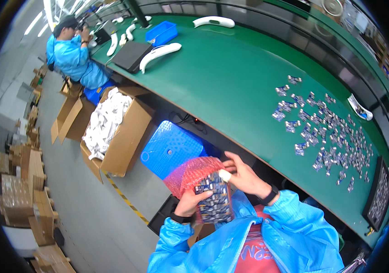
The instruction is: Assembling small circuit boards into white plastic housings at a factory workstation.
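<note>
In front of my chest, a pink bubble-wrap bag (183, 175) is folded back around a block of small blue circuit boards (214, 200) set in rows. My left hand (191, 202) is closed on the left side of the bag, its thumb lying over the boards. At the bag's upper right edge, my right hand (245, 176) pinches the wrap, one finger raised. A small white piece (225, 175) shows at its fingertips; whether it is a finger cover or a loose piece, I cannot tell.
Many loose circuit boards (324, 132) lie spread on the green table (231, 82), near a black framed tray (379, 193). White curved housings (160, 54) and a blue bin (161, 33) stand farther left. Below are a blue stool (171, 148), a carton (128, 136) of white parts and a seated co-worker (73, 54).
</note>
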`<action>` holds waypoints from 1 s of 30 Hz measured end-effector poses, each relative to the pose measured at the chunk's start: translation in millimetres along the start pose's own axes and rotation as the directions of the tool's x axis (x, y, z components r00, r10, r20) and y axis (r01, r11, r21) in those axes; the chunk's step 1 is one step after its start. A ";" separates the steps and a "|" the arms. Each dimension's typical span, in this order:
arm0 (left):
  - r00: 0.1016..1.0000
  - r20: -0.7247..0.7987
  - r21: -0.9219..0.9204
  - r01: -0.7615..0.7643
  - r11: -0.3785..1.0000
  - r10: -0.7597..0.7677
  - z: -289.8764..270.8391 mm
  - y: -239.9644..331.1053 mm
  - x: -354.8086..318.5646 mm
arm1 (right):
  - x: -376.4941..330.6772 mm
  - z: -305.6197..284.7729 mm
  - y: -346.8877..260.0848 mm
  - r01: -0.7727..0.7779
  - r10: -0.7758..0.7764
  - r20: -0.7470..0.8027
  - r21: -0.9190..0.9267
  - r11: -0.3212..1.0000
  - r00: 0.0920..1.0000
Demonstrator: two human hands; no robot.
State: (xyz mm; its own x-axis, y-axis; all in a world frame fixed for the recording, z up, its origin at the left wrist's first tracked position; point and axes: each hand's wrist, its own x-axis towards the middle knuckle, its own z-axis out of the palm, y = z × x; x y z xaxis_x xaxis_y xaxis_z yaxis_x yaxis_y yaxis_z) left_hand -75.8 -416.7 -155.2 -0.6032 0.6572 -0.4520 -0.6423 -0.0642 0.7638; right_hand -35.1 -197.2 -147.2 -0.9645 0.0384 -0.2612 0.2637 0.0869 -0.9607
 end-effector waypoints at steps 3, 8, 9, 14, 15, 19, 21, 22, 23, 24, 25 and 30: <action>0.991 0.095 0.197 0.072 0.978 -0.092 4.0 28.2 -7.6 | 24.6 -0.3 -7.6 -0.085 0.052 0.184 0.181 0.980 0.982; 0.958 0.163 0.449 0.140 0.883 -0.235 -9.8 24.6 -23.3 | 43.0 9.8 26.5 -0.170 0.194 0.011 0.537 0.826 0.981; 0.968 0.224 0.426 0.005 0.904 -0.111 -12.6 20.0 -26.2 | 38.0 6.7 30.6 -0.171 0.215 -0.032 0.498 0.850 0.976; 0.973 0.036 -0.239 -0.215 0.947 0.230 -4.2 -7.5 -28.7 | -7.0 -1.5 62.1 -0.275 0.179 0.212 0.636 0.721 0.961; 0.971 0.026 -0.298 -0.217 0.930 0.236 -13.7 -23.6 -26.2 | -18.8 0.5 51.8 -0.283 0.126 0.275 0.665 0.692 0.953; 0.995 0.098 -0.557 0.034 0.830 0.025 -40.8 -62.4 -26.7 | -37.2 0.6 36.7 0.209 -0.094 0.391 -0.263 0.942 0.916; 0.991 0.125 -0.513 0.114 0.851 -0.058 -38.8 -65.9 -33.2 | -42.0 6.2 44.9 0.264 -0.097 0.330 -0.510 0.819 0.939; 0.991 0.098 -0.493 0.124 0.861 -0.086 -38.5 -71.0 -35.9 | -46.3 4.3 46.6 0.249 -0.112 0.265 -0.571 0.782 0.958; 0.992 0.071 -0.501 0.128 0.856 -0.107 -38.0 -69.1 -40.9 | -51.3 3.1 41.0 0.229 -0.130 0.201 -0.628 0.744 0.971; 0.996 0.049 -0.505 0.093 0.858 -0.079 -39.2 -65.0 -43.0 | -53.2 1.8 39.1 0.236 -0.136 0.204 -0.628 0.742 0.970; 0.998 0.028 -0.507 0.058 0.860 -0.051 -40.9 -59.1 -44.9 | -54.4 -0.2 38.1 0.259 -0.207 0.156 -0.630 0.732 0.966; 0.958 -0.210 -0.559 -0.281 0.780 0.194 -71.2 -25.9 -34.6 | -54.1 -11.4 57.7 0.102 -0.109 0.028 -0.622 0.776 0.994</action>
State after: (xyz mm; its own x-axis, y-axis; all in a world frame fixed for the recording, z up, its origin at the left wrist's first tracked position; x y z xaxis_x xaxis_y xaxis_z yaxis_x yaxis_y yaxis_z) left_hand -72.0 -491.3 -192.2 -0.8020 0.4593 -0.3818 -0.5962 -0.6543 0.4652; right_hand 32.4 -182.9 -187.4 -0.9875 0.0013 -0.1577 0.1149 0.6906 -0.7141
